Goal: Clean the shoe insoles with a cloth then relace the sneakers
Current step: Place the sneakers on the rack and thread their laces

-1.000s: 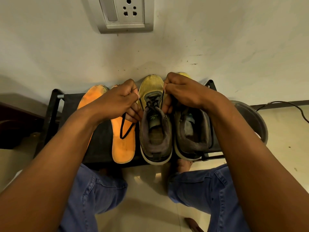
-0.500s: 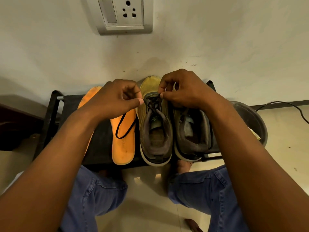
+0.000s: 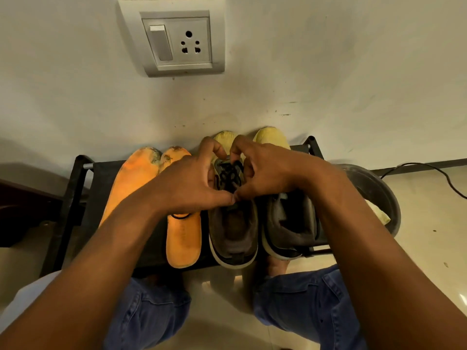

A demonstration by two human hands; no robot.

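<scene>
Knees in blue jeans (image 3: 151, 314) nearest, tiled floor (image 3: 222, 286) between them. Black shoe rack (image 3: 75, 198) carries two orange insoles (image 3: 184, 238), out of the shoes, and two sneakers side by side, toes to the wall. Left hand (image 3: 187, 188) and right hand (image 3: 267, 173) meet over the left sneaker (image 3: 232, 236). Fingers of both curled narrow, pinching the black lace (image 3: 228, 173) at the eyelets. Right sneaker (image 3: 288, 228) shows no lace. Step looks like relacing, first shoe midway. Next move probably needs the lace end fed through the next eyelet and pulled even. A lace loop lies on one insole. Dark basin (image 3: 379, 195) right of rack. Wall behind has a switch-and-socket plate (image 3: 177, 41); a cable (image 3: 429, 173) runs along the floor.
</scene>
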